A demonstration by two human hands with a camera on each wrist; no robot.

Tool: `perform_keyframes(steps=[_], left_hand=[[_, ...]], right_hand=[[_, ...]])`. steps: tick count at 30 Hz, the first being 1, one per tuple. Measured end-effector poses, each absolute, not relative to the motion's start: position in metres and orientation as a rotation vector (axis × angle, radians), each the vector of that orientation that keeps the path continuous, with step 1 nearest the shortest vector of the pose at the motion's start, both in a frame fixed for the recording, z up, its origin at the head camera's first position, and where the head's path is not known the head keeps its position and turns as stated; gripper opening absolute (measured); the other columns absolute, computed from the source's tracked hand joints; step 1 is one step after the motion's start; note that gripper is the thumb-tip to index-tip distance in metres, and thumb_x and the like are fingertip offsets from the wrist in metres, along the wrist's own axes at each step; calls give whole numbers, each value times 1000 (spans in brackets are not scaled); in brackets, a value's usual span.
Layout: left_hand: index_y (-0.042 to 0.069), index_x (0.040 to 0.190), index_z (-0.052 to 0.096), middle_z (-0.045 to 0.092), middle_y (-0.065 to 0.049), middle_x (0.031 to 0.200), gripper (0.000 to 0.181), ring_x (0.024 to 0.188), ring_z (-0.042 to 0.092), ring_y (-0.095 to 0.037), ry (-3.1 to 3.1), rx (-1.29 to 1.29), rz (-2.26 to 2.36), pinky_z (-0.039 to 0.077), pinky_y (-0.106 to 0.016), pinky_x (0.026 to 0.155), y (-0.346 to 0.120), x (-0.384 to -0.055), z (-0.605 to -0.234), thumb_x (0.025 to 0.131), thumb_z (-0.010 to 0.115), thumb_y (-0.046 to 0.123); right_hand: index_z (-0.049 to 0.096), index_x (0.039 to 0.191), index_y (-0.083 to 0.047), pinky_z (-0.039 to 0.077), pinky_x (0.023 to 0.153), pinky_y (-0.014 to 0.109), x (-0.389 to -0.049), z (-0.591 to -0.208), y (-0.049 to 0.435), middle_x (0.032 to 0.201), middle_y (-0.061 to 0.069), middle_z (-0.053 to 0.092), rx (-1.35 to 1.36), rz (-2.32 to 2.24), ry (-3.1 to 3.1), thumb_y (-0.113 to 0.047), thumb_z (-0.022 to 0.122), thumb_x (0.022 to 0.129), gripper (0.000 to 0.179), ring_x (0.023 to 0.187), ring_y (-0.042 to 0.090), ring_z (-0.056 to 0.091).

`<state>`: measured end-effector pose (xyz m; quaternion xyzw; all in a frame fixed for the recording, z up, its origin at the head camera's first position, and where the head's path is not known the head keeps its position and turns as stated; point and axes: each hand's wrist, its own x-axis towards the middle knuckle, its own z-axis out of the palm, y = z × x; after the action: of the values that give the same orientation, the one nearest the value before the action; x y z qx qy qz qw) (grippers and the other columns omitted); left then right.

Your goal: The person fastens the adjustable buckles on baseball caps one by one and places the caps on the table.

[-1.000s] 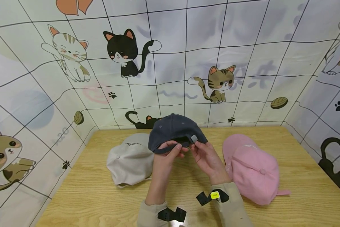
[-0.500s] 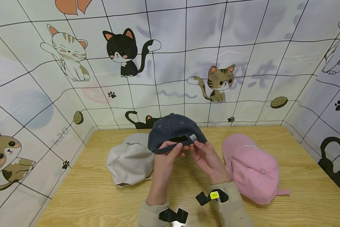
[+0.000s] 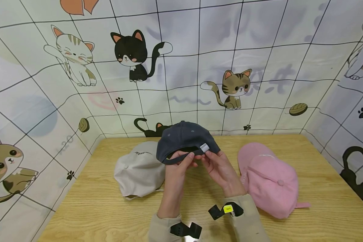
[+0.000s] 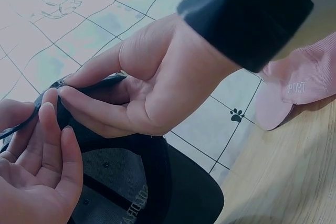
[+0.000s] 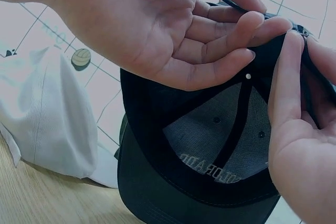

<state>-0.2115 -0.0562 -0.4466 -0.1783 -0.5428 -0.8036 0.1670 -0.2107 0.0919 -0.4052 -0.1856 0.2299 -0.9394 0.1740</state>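
Note:
A dark navy baseball cap [image 3: 184, 134] is held up over the table, its back opening towards me. My left hand [image 3: 176, 171] pinches the cap's strap [image 3: 176, 160] between thumb and fingers, partly inside the opening. At the strap's right end, my right hand [image 3: 223, 170] pinches close beside a silver buckle [image 3: 204, 148]. The two hands' fingertips nearly meet. From below, the right wrist view shows the dark brim [image 5: 157, 200] and pale lettering inside the crown [image 5: 210, 169]. Fingers hide part of the strap in both wrist views.
An off-white cap [image 3: 137, 171] lies on the wooden table [image 3: 93, 208] to the left, close to the held cap. A pink cap [image 3: 269, 181] lies to the right, beside my right forearm. Cat-printed cloth [image 3: 184, 67] encloses the table's back and sides.
The navy cap has shifted slightly left, and the right fingertips with the buckle moved a little left too. The buckle's face shows more brightly. Both hands keep their pinch.

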Motion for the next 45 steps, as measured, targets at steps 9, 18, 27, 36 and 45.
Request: perform_keyframes(steps=[9,18,27,36,45], left_hand=[[-5,88,53,63,-13,79,24,61,59,-20,-1587,-191,-2437,49,-38,72,-53,-173,-383,81,66,15],[-6,91,54,63,-12,81,27,64,59,-20,-1566,-153,-2494,49,-36,71,-52,-171,-380,81,66,17],[-6,92,58,61,-13,83,28,67,58,-26,-1604,-110,-2490,49,-37,73,-52,-173,-385,80,67,19],[-3,92,60,62,-13,82,30,68,58,-23,-1634,-101,-2482,49,-36,73,-52,-172,-385,80,67,24],[-2,92,60,62,-10,81,28,67,59,-19,-1573,-89,-2495,49,-33,70,-51,-172,-383,80,67,22]], right_hand=[[56,110,-3,47,78,23,-211,-403,90,97,13,59,-592,-2653,748,7,48,88,25,86,21,63],[52,116,-4,46,81,25,-210,-402,90,101,12,57,-659,-2643,896,10,41,90,32,88,21,63],[59,109,-7,48,80,27,-207,-395,88,94,8,59,-625,-2636,1192,10,47,87,31,84,18,62],[57,114,-8,46,83,30,-206,-394,86,96,6,58,-624,-2626,1308,9,49,86,33,84,18,60],[57,112,-7,46,84,31,-204,-392,84,94,6,57,-584,-2626,1351,8,53,85,31,85,19,61]])
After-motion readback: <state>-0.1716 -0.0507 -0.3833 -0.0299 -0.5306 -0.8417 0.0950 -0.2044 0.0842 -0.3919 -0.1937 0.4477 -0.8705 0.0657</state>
